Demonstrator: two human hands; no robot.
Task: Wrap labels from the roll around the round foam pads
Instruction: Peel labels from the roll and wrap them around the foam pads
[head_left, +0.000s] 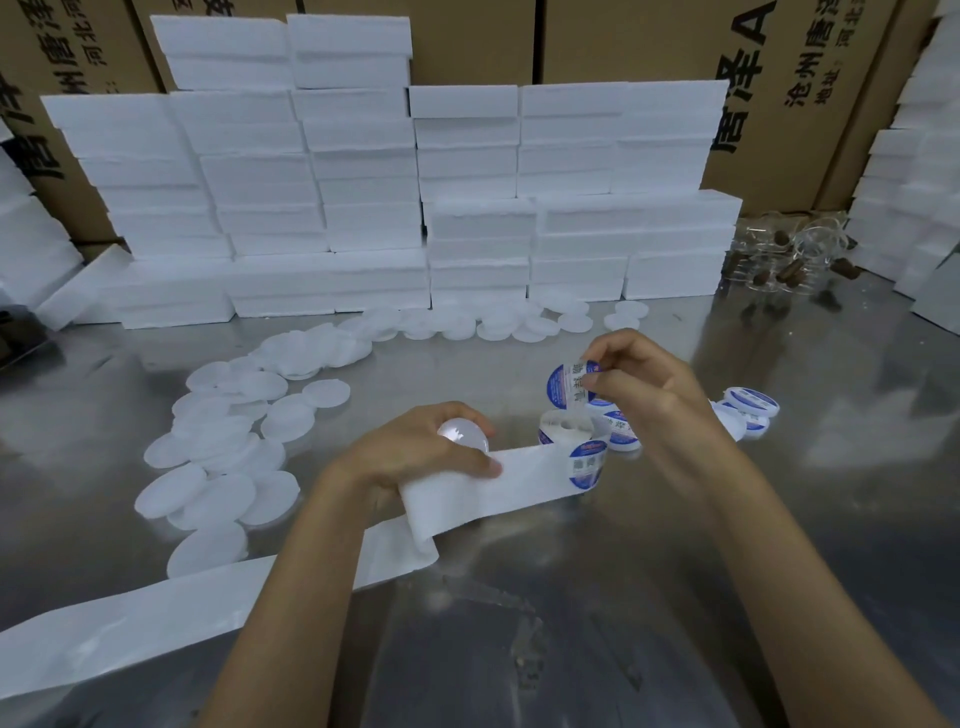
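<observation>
My left hand (415, 452) grips a bare round foam pad (464, 435) and pins the white backing strip (519, 480) under its thumb. The label roll (566, 434) stands just right of that hand, with a blue-and-white label showing on its curved front. My right hand (644, 384) is raised above the roll and pinches a peeled blue-and-white label (569, 387) by its upper edge. Spent backing paper (156, 618) trails off to the lower left across the metal table (675, 571).
Several bare foam pads (223, 457) lie scattered left of my hands and along the back. Labelled pads (753, 402) sit to the right, behind my right hand. Stacked white foam blocks (363, 208) and cardboard boxes stand at the rear. Glass jars (795, 260) lie at the back right.
</observation>
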